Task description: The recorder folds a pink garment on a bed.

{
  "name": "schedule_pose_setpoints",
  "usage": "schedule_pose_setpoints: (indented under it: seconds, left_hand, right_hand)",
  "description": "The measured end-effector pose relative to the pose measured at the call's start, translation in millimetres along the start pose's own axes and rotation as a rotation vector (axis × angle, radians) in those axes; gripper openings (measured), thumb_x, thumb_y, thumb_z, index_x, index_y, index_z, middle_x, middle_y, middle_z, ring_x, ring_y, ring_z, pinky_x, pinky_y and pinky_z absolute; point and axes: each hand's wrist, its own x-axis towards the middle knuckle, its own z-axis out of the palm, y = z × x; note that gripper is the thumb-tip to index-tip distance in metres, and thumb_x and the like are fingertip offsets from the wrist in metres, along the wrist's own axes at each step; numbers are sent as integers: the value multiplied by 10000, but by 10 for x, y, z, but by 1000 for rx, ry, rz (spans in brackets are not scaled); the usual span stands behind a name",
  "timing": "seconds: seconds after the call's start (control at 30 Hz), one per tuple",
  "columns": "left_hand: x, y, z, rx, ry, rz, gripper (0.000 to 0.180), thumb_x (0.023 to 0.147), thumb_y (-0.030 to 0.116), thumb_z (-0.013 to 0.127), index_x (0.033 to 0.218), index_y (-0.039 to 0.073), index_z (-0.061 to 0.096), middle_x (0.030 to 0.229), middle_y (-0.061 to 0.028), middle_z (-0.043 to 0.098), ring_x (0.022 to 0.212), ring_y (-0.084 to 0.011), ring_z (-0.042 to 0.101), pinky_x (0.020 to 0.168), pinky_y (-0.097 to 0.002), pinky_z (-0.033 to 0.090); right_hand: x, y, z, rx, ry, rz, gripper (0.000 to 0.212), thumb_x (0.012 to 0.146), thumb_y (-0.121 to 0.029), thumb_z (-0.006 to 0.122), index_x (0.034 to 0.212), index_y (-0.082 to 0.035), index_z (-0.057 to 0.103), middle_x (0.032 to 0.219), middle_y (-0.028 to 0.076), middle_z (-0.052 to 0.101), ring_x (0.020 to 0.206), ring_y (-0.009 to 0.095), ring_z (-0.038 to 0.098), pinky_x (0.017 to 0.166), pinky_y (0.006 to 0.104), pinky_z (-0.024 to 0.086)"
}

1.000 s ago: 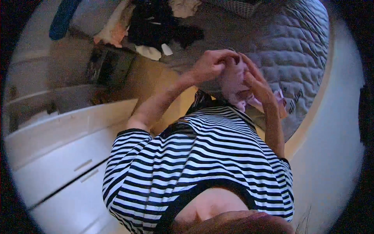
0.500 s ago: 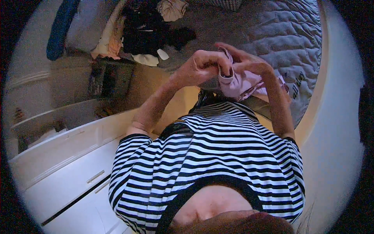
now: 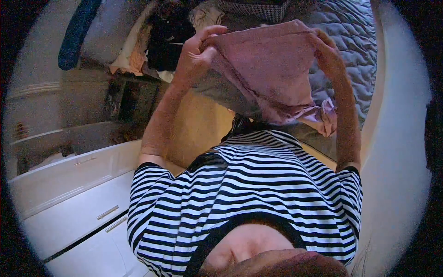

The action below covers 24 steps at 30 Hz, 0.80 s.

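Note:
A pink garment (image 3: pixel 267 57) is stretched out between my two hands, above the near part of the bed. My left hand (image 3: pixel 198 53) grips its upper left corner, with the thumb and fingers closed on the cloth. At the upper right corner, my right hand (image 3: pixel 326 48) is closed on the edge, its fingers partly hidden by the fabric. Below, the cloth hangs toward my waist in folds, with a bunched end near my right forearm. I cannot make out which kind of garment it is.
A grey quilted bedspread (image 3: pixel 353 55) covers the bed. Dark clothes (image 3: pixel 168 39) and a crumpled beige cloth (image 3: pixel 206 17) lie at the far left, near a checked box (image 3: pixel 258 10). To my left stands a white chest of drawers (image 3: pixel 78 194) with an open drawer. A pale wall (image 3: pixel 397 138) runs along the right.
My hands have moved apart, left and right, and farther from my body. The pink garment, bunched between them before, is now spread out wide.

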Motion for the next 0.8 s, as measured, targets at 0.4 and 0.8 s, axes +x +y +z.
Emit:
schedule_pose_setpoints:
  seconds: [0.4,0.8]
  left_hand:
    - [345,195,-305,89,-14,175,363,822,-125,420,1067,37,632,934,-35,661,878,-99,622,810,-231,491]
    - [341,-182,-154,432,-335,446,217,804,19,577,1014,5,629,1182,-88,574,1054,-165,568,878,-290,459]
  right_hand:
    - [-317,-557,927,-417,-534,-35,311,884,-182,634,1142,-14,591,986,-3,614,903,99,546,800,252,460]
    - [-25,-1263,611,-225,-62,-318,188,896,-157,615,1051,-50,624,934,17,627,847,111,588,768,254,469]
